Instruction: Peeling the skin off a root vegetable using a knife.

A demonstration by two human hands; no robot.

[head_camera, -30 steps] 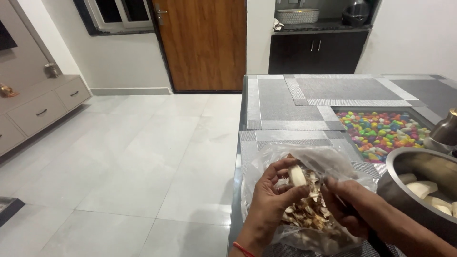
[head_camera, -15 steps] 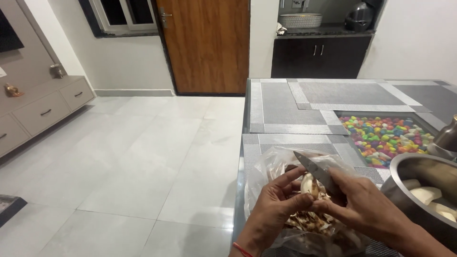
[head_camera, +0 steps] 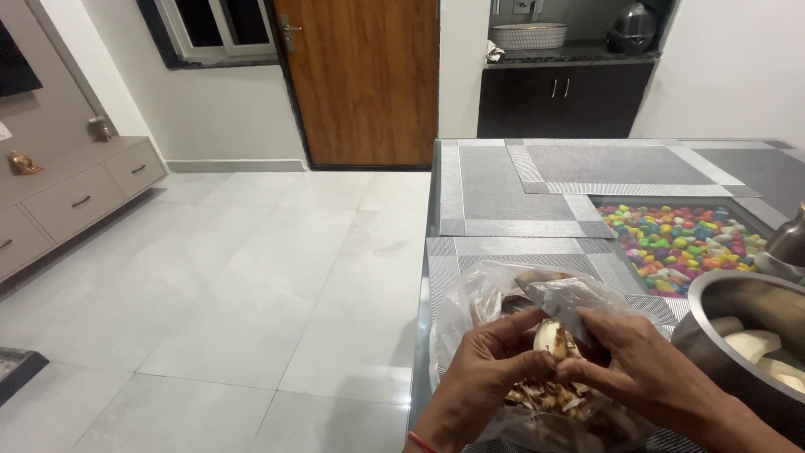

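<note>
Pale peeled piece (head_camera: 547, 338) pinched between left hand (head_camera: 482, 369) fingers (head_camera: 513, 323) and right hand (head_camera: 641, 365), which grips knife (head_camera: 560, 300); peel-filled plastic bag (head_camera: 470, 306) just beneath fingers on desk (head_camera: 503, 201).

A clear, crumpled plastic bag (head_camera: 503, 352) lies open on the grey placemat at the near table edge, holding a heap of brown and tan peelings. At the far left edge, a dark flat screen (head_camera: 15, 60) hangs on the wall above the beige drawer unit; only its corner shows.
</note>
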